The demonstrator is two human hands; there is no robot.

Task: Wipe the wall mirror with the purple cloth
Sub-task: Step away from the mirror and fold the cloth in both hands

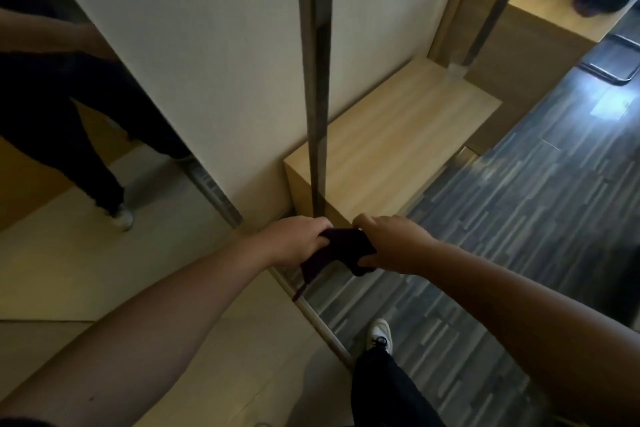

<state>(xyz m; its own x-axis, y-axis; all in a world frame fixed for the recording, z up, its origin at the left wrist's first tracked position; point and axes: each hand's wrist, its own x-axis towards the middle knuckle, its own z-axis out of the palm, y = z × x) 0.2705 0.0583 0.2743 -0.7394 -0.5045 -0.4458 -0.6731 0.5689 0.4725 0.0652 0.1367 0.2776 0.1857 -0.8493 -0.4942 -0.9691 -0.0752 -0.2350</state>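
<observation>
A dark purple cloth (341, 251) is bunched between both my hands at the centre of the head view, one corner dangling down. My left hand (294, 241) grips its left side and my right hand (394, 243) grips its right side. The wall mirror (52, 107) stands at the left, away from the cloth, reflecting a person's dark trousers and white shoe. A second mirror panel (540, 28) at the upper right reflects the wooden steps.
A white wall panel (207, 45) and a vertical metal pole (317, 80) stand ahead. A light wooden step box (388, 139) sits behind the hands. Dark plank floor (519, 218) spreads right. My leg and white shoe (379, 333) are below.
</observation>
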